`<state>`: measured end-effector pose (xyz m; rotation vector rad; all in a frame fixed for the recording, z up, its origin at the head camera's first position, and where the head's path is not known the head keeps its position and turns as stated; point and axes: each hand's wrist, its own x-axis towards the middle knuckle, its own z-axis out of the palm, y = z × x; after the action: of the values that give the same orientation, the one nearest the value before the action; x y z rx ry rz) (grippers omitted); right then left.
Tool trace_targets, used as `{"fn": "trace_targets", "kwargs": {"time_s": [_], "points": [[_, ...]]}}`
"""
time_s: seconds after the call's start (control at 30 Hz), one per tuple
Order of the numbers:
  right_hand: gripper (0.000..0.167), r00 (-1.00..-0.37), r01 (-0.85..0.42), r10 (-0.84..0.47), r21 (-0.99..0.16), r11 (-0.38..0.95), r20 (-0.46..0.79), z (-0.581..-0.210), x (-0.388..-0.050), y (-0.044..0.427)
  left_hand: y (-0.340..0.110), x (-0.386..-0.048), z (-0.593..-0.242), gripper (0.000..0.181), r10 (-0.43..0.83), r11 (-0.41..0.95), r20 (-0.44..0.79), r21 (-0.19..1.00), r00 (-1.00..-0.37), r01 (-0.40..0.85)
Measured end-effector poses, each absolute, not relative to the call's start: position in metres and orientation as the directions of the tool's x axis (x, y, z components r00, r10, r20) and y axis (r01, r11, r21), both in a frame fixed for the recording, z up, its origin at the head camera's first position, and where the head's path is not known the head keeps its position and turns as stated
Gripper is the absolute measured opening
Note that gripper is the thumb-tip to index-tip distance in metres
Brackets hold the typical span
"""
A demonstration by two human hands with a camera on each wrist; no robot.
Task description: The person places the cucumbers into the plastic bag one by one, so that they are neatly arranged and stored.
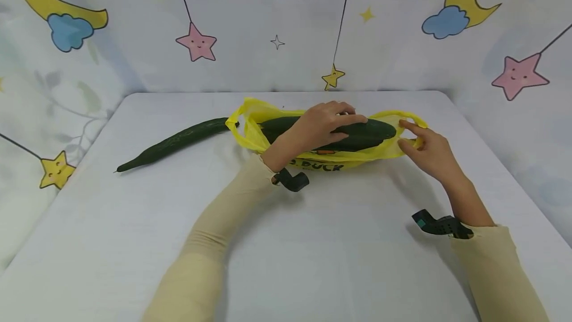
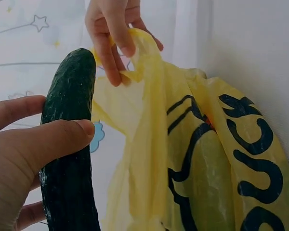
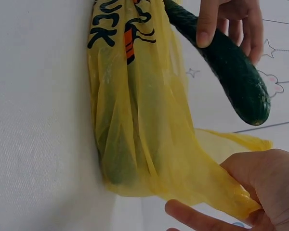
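Observation:
My left hand point(image 1: 315, 125) grips a dark green cucumber point(image 2: 70, 106) from above, thumb on one side and fingers on the other. This cucumber lies over the open mouth of a yellow plastic bag point(image 1: 364, 157); in the right wrist view its rounded end point(image 3: 250, 103) stands clear of the plastic. With thumb and fingers my right hand point(image 1: 431, 153) pinches the handle loop at the bag's right end. Through the thin plastic shows at least one more cucumber point(image 3: 118, 161). Black lettering and a drawing mark the bag's side.
Another long cucumber point(image 1: 178, 141) lies on the white table point(image 1: 313, 252) to the left, its thicker end near the bag's left handle point(image 1: 237, 118). Behind the table hangs a cloth backdrop point(image 1: 250, 19) printed with stars and moons.

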<state>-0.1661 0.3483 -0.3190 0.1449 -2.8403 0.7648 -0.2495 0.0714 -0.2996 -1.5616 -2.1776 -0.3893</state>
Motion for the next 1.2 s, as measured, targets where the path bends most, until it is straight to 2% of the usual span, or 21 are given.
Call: {"fn": "trace_targets", "kwargs": {"time_s": [0.1,0.3,0.7,1.03,1.2], "points": [[0.048,-0.977,-0.14,-0.04,-0.486,0.862,0.21,-0.319,-0.166,0.348,0.073,-0.254,-0.304,0.041,0.823,0.353,0.473,0.006,-0.314,0.936],[0.048,-0.972,-0.146,-0.037,-0.48,0.865,0.23,-0.319,-0.166,0.348,0.078,-0.264,-0.311,0.042,0.835,0.383,0.42,0.02,-0.356,0.923],[0.049,-0.967,-0.162,-0.034,-0.505,0.848,0.253,-0.32,-0.164,0.349,0.089,-0.275,-0.321,0.047,0.831,0.506,0.189,0.133,-0.523,0.852],[0.048,-0.968,-0.165,-0.041,-0.507,0.846,0.247,-0.319,-0.163,0.347,0.091,-0.286,-0.333,0.046,0.778,0.577,0.15,0.212,-0.61,0.788],[0.048,-0.967,-0.168,-0.045,-0.493,0.854,0.252,-0.32,-0.163,0.348,0.09,-0.292,-0.338,0.045,0.762,0.594,0.135,0.243,-0.633,0.767]]}}
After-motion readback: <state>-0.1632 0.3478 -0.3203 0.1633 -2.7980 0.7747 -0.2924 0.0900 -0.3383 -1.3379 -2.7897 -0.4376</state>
